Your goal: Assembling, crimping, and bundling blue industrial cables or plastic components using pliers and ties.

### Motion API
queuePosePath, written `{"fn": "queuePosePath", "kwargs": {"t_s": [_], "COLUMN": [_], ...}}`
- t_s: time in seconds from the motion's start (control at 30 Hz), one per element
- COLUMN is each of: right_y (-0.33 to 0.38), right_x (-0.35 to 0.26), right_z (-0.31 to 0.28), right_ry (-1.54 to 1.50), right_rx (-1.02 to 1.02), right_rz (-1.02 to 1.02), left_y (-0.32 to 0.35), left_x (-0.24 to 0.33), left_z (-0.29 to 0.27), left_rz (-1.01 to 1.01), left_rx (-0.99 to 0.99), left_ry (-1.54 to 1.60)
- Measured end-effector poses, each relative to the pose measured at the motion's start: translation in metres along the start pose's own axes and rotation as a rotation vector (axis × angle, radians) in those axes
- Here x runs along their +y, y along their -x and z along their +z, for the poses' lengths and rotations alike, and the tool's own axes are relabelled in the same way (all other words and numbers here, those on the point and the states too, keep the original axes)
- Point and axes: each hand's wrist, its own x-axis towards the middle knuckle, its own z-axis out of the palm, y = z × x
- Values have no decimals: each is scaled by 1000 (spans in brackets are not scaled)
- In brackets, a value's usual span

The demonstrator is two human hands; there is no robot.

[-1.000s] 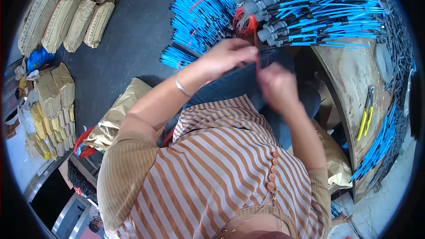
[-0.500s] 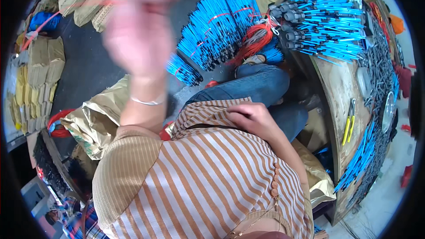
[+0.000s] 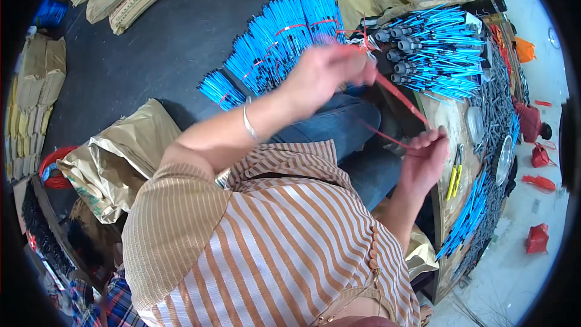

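A thin red plastic strap (image 3: 400, 98) is stretched between my two hands over my right knee. Its upper end is in my left hand (image 3: 330, 71), which is blurred but has its fingers closed, in front of the bundled blue sticks (image 3: 284, 15). The lower end is pinched in my right hand (image 3: 425, 158) beside the worktable's near edge. A second stretch of strap slants down to the right hand's fingers from the left. Red ties band the blue, black-tipped bundles standing on the floor.
On the wooden worktable (image 3: 463, 121) at right lie blue sticks with grey fittings (image 3: 433, 51), yellow-handled pliers (image 3: 455, 172) and a heap of small grey parts (image 3: 497, 91). An opened brown paper bag (image 3: 115, 157) stands at left; stacked paper sacks (image 3: 139, 3) lie at the far left.
My left hand has swung from the upper left to the right, bringing the red strap along. My right hand has moved from my lap to the table edge and now grips the strap.
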Motion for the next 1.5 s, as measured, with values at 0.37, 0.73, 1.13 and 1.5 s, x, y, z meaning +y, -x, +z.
{"fn": "queuePosePath", "kwargs": {"t_s": [0.37, 0.73, 1.13, 1.5], "right_y": [-123, -120, -161, -158], "right_x": [-34, -70, -42, -121], "right_z": [-84, -115, -141, -73], "right_ry": [684, 820, 909, 1039], "right_rx": [569, 432, 407, 643], "right_rz": [67, 273, 148, -344], "left_y": [-258, -231, -216, -225], "left_x": [-24, -10, -74, -13], "left_z": [74, 96, 85, 167], "left_rz": [644, -17, -472, -321], "left_rx": [-64, -593, 34, -125], "left_ry": [-1543, -946, -304, 181]}}
